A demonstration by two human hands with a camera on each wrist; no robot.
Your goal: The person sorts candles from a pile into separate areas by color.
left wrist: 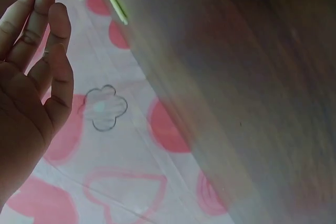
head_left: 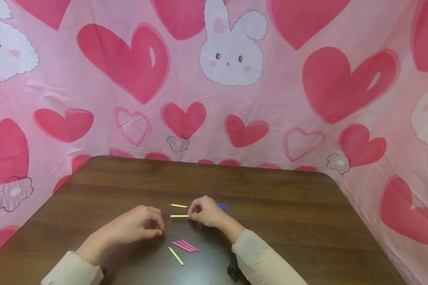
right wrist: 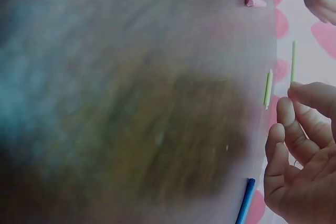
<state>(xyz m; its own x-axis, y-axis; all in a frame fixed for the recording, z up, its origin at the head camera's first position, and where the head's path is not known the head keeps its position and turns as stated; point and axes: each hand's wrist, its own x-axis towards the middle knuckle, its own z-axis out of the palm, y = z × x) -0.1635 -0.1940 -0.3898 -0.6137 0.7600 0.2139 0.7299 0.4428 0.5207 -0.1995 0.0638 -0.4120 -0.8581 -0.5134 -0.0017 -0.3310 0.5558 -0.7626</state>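
Observation:
Between the thumb and fingertips of my right hand [head_left: 207, 211], a slim yellow candle-like stick [head_left: 178, 216] is pinched by its right end and points left. In the right wrist view the same stick stands out beyond the thumb. My left hand [head_left: 140, 225] hovers left of it with fingers loosely curled and nothing in them. Just beyond the held stick lies more yellow [head_left: 178, 206]. Several pink sticks [head_left: 185, 246] lie side by side nearer me, with a single yellow stick [head_left: 176, 256] beside them. Blue sticks [head_left: 222, 206] show behind the right hand, partly hidden.
All of this is on a dark brown wooden table [head_left: 289, 221] with rounded far corners. A pink cloth [head_left: 185, 91] printed with hearts and rabbits hangs around its back and sides. A black strap piece [head_left: 233, 269] sits under the right sleeve [head_left: 262, 257].

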